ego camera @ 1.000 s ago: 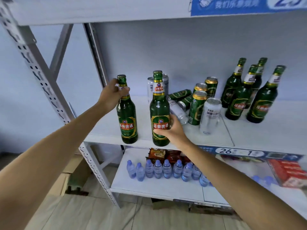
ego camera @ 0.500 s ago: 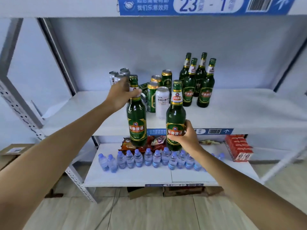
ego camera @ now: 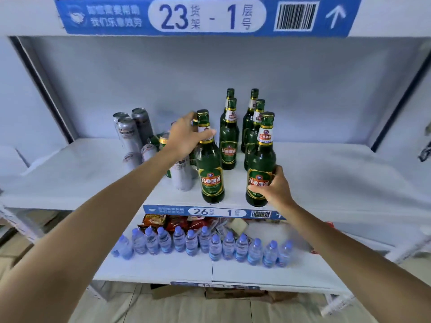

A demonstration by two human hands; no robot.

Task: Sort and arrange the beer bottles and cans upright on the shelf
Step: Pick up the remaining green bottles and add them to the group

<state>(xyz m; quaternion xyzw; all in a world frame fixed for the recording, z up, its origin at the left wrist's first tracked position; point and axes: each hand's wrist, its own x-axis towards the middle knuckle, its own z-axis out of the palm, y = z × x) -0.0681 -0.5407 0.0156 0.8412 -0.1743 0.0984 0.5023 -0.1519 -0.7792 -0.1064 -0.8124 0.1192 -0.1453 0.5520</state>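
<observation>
My left hand grips the neck of a green beer bottle that stands upright near the front edge of the white shelf. To its right, my right hand wraps the lower body of a second green bottle, also upright at the shelf's front. Behind them several green bottles stand upright in a group. Left of my left arm are silver cans, some upright and some lying, and a green can partly hidden by my wrist.
The upper shelf's blue label strip runs overhead. On the lower shelf stand a row of small water bottles with snack packets behind them. Grey uprights frame both sides. Cardboard lies on the floor beneath.
Both hands have carried their bottles rightward and back onto the shelf, close in front of the standing bottle group. The view has shifted right and tilted up.
</observation>
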